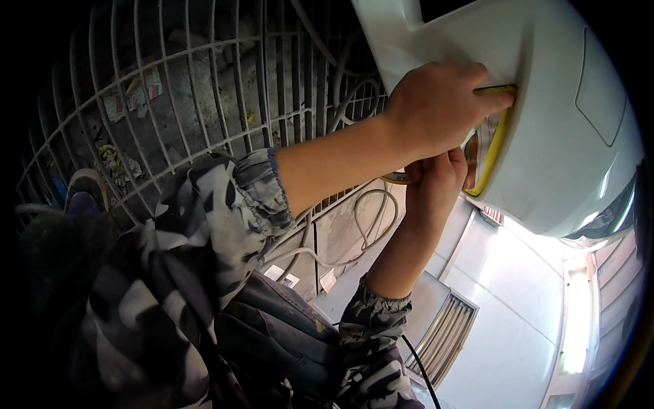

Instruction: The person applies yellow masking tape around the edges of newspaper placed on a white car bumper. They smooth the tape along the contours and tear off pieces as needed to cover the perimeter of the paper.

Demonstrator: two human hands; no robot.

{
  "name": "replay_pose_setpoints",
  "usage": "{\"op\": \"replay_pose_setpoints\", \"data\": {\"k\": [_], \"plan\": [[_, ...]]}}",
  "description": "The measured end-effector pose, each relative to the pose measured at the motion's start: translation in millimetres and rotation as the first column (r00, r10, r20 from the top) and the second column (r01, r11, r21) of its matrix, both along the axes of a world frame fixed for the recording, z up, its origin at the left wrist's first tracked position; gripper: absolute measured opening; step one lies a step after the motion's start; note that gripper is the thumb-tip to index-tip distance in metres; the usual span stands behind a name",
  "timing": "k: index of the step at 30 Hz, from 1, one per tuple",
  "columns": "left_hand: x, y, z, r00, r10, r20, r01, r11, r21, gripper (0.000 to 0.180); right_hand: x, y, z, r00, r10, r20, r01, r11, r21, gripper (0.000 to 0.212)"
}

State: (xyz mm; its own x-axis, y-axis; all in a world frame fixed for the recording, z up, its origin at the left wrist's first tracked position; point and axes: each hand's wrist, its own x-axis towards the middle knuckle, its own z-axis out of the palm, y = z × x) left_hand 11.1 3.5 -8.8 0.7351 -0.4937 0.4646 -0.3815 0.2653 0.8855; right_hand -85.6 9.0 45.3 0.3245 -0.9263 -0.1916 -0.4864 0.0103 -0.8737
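Observation:
A pale, glossy car body panel (pixel 538 41) curves across the upper right. Yellow masking tape (pixel 503 146) edges a recess in it, and printed paper (pixel 482 146) shows inside that border. My left hand (pixel 436 109) reaches over from the left, its fingers apart, one fingertip pressed on the tape's upper corner. Just below it, my right hand (pixel 439 180) has its fingers closed near the paper's lower edge. A thin curved rim, apparently a tape roll (pixel 395 178), sticks out beside that hand; the rest is hidden.
Metal floor grating (pixel 204 82) runs along the left, with scraps of litter (pixel 139 95) beneath. A pale hose (pixel 364 211) lies coiled below my hands. A louvred vent (pixel 443 334) sits in the pale wall (pixel 504 327). A shoe (pixel 87 191) shows at far left.

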Motion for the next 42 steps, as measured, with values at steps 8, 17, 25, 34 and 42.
{"op": "replay_pose_setpoints", "data": {"k": [8, 17, 25, 34, 42], "plan": [[5.3, 3.4, 3.6, 0.770, -0.430, -0.470, 0.357, 0.902, -0.241, 0.049, 8.2, 4.9, 3.4, 0.991, -0.128, -0.036, 0.126, 0.991, -0.052, 0.017], [26.0, 6.0, 7.3, 0.269, -0.725, -0.634, 0.528, 0.662, -0.533, 0.053, 9.1, 3.2, 9.2, 1.000, -0.008, -0.029, 0.009, 0.999, 0.032, 0.019], [15.4, 5.4, 3.9, 0.619, -0.578, -0.531, 0.421, 0.816, -0.396, 0.050, 13.3, 4.8, 14.0, 0.998, 0.005, -0.068, -0.005, 1.000, -0.001, 0.018], [1.3, 9.3, 0.9, 0.985, -0.173, 0.004, 0.171, 0.981, 0.096, 0.046, 0.7, 1.9, 4.5, 0.997, 0.045, -0.067, -0.042, 0.998, 0.041, 0.012], [-8.5, 7.1, -7.9, 0.984, -0.042, 0.176, 0.034, 0.998, 0.049, 0.040, -15.1, -1.2, -2.2, 0.994, 0.015, -0.105, -0.008, 0.998, 0.068, 0.013]]}}
